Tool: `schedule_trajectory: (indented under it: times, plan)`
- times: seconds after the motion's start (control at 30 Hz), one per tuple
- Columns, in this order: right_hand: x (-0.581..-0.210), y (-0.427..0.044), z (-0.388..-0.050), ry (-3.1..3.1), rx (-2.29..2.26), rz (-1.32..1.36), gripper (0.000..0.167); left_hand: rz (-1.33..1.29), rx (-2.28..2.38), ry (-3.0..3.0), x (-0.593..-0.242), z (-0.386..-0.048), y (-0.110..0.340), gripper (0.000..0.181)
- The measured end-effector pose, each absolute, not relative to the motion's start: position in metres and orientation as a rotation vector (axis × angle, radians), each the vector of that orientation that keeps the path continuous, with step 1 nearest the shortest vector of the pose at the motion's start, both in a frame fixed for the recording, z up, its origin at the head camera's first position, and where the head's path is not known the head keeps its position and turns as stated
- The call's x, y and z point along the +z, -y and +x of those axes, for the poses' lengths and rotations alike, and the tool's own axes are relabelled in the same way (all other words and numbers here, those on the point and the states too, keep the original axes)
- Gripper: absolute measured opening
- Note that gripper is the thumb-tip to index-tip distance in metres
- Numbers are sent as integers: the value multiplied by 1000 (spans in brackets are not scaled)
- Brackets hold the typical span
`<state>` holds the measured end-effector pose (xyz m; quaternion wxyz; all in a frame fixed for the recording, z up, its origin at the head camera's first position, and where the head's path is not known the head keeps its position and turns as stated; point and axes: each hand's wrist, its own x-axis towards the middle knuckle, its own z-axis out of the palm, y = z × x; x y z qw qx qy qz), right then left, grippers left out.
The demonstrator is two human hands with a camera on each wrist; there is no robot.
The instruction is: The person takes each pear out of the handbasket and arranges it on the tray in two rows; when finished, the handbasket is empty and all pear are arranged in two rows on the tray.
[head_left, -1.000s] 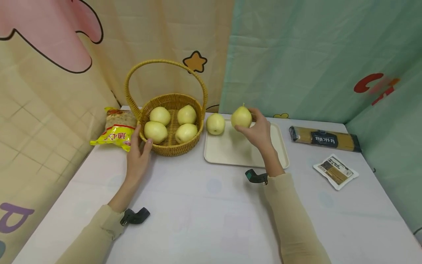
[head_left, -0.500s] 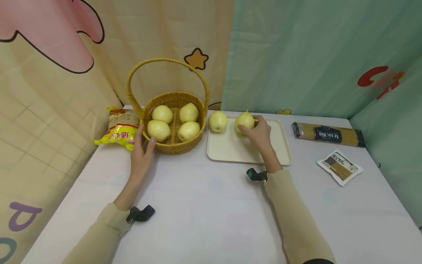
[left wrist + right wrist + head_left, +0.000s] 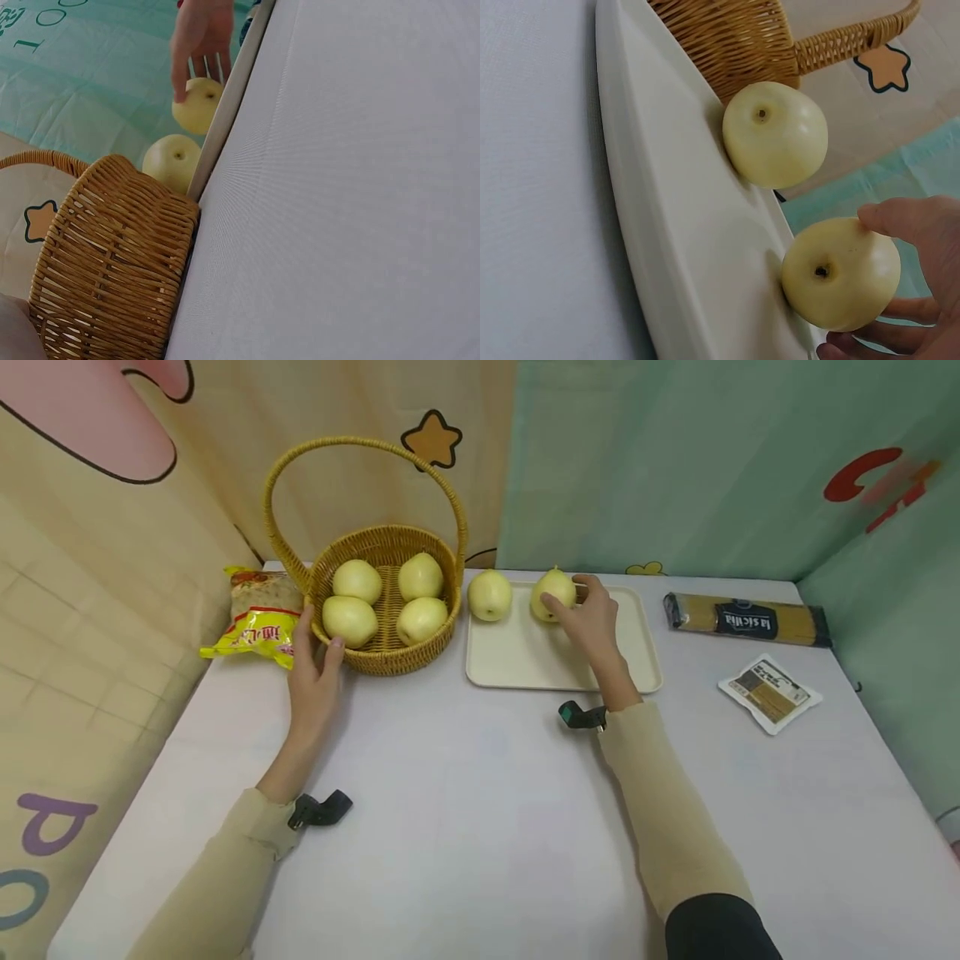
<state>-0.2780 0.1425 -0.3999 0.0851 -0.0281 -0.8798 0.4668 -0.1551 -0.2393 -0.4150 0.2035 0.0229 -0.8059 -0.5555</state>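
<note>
Two pale yellow-green pears are at the white tray [image 3: 525, 664]. My right hand [image 3: 594, 620] grips the right-hand pear [image 3: 840, 274] from its right side, thumb and fingers around it. This pear is upright, low over the tray or resting on it; contact underneath is hard to judge. Beside it sits the other pear [image 3: 490, 596], near the tray's left end. My left hand [image 3: 311, 681] rests against the left front of a wicker basket [image 3: 386, 662], fingers fairly straight and thumb at the rim. Several pears [image 3: 349, 621] lie inside that basket. The left wrist view barely shows my left hand.
A yellow food packet [image 3: 258, 618] stands left of the basket, whose tall handle [image 3: 363, 442] arches above it. To the right lie a long spaghetti pack [image 3: 746, 620] and a small white pouch [image 3: 770, 693]. Curtains hang behind the white table [image 3: 480, 827].
My right hand has lowered the pear toward the tray, then stayed almost still there. My left hand keeps its place at the basket. The head view has tilted down.
</note>
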Motion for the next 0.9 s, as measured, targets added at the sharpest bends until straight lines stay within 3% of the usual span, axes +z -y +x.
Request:
schedule_trajectory:
  times: [0.2,0.47,0.9]
  plan:
    - [-387,-142,-282,2641,1366,-45,75,44,-1618,2206,-395,-150,232,65]
    - [-376,-138,-271,2590,1362,13,72,51,-1578,2218,-419,-160,242,65]
    - [-343,-109,-249,2475,1473,214,65,45,-1569,2216,-425,-162,246,66]
